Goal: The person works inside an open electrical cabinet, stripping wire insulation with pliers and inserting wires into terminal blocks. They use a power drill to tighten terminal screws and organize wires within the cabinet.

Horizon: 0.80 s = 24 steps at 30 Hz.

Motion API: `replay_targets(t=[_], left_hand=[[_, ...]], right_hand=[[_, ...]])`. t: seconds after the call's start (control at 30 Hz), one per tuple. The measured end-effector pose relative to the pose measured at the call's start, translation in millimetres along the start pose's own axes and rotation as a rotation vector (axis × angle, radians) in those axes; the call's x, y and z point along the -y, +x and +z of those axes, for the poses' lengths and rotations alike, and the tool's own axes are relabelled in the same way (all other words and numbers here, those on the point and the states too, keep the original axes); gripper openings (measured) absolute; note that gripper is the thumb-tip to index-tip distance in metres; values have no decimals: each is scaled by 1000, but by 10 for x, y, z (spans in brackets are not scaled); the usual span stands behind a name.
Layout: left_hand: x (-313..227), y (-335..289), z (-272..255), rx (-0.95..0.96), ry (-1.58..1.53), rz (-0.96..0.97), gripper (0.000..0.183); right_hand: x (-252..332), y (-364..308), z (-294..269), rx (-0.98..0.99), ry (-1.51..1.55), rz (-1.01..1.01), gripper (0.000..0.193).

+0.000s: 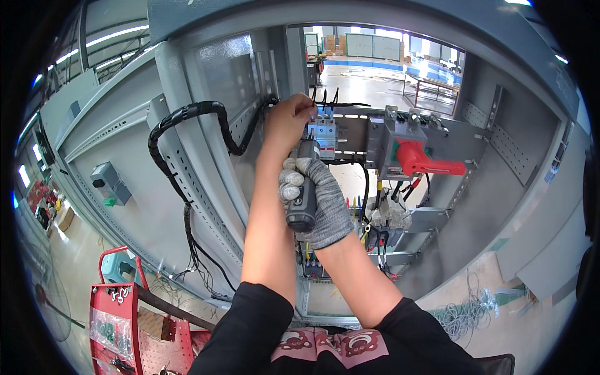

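Observation:
My bare left hand (pixel 290 124) is at the top of a white-and-blue circuit breaker (pixel 324 132), its fingertips pinched around a thin black wire (pixel 314 95). More black wires (pixel 336 97) stand up from the breaker's upper terminals. Below it, my right hand (pixel 325 203), in a grey knitted glove, wraps round a black cordless screwdriver (pixel 302 209). The tool points up and away, its bit against or just in front of the breaker's left side; the exact contact is too small to tell. My forearms lie close together.
Right of the breaker sits a switch with a red rotary handle (pixel 431 164). A black cable harness (pixel 169 165) loops along the grey cabinet's left frame (pixel 181 112). Wired components (pixel 390 215) lie lower inside. A red tool cart (pixel 115 325) stands lower left; loose wire (pixel 465 315) lies on the floor.

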State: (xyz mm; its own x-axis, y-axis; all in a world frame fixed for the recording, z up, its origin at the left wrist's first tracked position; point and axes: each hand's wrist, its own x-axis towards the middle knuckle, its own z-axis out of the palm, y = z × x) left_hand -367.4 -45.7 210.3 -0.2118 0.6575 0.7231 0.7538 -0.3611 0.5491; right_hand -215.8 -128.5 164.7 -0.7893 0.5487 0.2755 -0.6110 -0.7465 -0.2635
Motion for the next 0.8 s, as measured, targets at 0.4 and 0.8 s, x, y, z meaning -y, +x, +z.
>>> replay_targets(t=[0.4,0.8], left_hand=[[88,7,-75,1,-129,-27,22],[6,-27,-7,43,-225,-31,14]], right_hand=[[-120,209,-20,197,207,33,9],[-113,-824,-219,-18,-435,58,24]])
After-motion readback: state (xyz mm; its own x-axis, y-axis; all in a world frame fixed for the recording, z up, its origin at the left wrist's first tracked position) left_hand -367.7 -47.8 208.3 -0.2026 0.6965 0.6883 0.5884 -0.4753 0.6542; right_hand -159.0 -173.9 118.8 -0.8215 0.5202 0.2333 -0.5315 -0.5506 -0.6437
